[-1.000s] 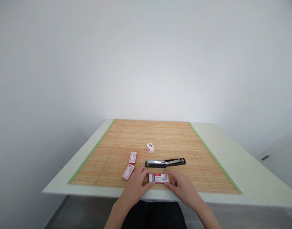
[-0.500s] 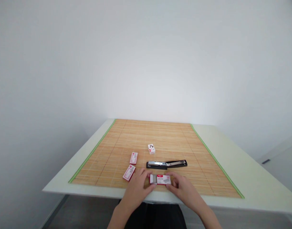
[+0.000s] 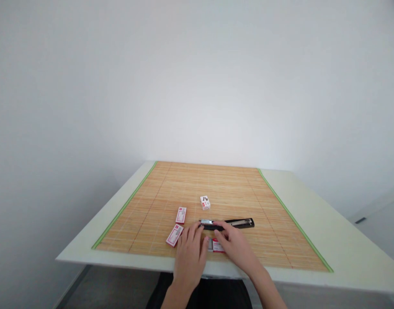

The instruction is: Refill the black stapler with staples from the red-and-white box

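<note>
A black stapler [image 3: 242,223] lies opened out flat on the mat, its metal staple channel showing. My right hand [image 3: 237,246] reaches over its middle, index finger across the top and thumb at the near edge, closed on it. My left hand [image 3: 189,257] is open, fingers stretched forward, with the fingertips at the stapler's left end. Between my hands and partly hidden under the right one lies a partly slid-open red-and-white staple box [image 3: 218,245]. Left of my left hand is a red-and-white box [image 3: 174,235], and a similar box [image 3: 181,215] lies just beyond it.
A small white box [image 3: 205,202] with a dark picture stands beyond the stapler. A bamboo mat [image 3: 216,180] with green edges covers much of the white table [image 3: 313,223]. The wall [image 3: 197,86] rises behind the table, whose front edge is close to my body.
Both hands have left the partly opened staple box and moved to the stapler. The right hand has moved left and forward onto its middle; the left hand's fingertips have come to its left end.
</note>
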`<act>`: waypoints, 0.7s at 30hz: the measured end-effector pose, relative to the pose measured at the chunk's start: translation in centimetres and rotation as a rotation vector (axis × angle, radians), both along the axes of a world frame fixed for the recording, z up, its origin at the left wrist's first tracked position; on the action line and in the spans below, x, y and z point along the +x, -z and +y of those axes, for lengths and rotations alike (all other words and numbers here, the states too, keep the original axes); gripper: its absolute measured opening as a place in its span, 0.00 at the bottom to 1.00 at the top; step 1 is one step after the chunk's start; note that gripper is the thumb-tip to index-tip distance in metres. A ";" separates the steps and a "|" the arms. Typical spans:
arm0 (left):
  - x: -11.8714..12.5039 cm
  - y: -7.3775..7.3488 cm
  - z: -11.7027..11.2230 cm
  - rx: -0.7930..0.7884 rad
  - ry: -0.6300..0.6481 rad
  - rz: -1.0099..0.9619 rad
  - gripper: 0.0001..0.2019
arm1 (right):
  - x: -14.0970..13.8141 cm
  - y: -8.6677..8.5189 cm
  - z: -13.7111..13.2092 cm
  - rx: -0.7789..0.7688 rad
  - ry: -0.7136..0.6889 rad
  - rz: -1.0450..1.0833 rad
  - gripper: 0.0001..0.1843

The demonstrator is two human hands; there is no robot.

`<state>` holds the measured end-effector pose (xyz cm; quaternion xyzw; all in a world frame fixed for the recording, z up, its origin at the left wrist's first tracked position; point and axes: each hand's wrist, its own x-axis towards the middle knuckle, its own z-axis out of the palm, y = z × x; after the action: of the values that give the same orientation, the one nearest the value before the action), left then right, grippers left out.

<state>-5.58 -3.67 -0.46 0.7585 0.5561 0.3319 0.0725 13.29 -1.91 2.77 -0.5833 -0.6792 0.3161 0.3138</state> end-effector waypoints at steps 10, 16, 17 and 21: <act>0.3 -0.3 -0.1 -0.043 -0.005 0.039 0.17 | -2.9 3.0 2.5 -0.159 0.144 0.349 0.23; 0.3 -0.3 -0.3 -0.057 -0.030 0.010 0.18 | -4.3 2.3 3.8 -0.035 0.133 0.189 0.14; 0.3 -0.4 -0.3 -0.064 -0.027 -0.003 0.18 | -4.4 1.7 3.9 -0.007 0.113 0.134 0.13; -0.4 -0.6 -0.6 -0.096 0.040 -0.073 0.19 | -3.5 -1.3 3.3 0.075 0.030 -0.035 0.10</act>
<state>-5.98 -4.26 0.15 0.7525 0.5532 0.3307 0.1357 9.81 1.39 4.11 -0.5868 -0.6870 0.2755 0.3283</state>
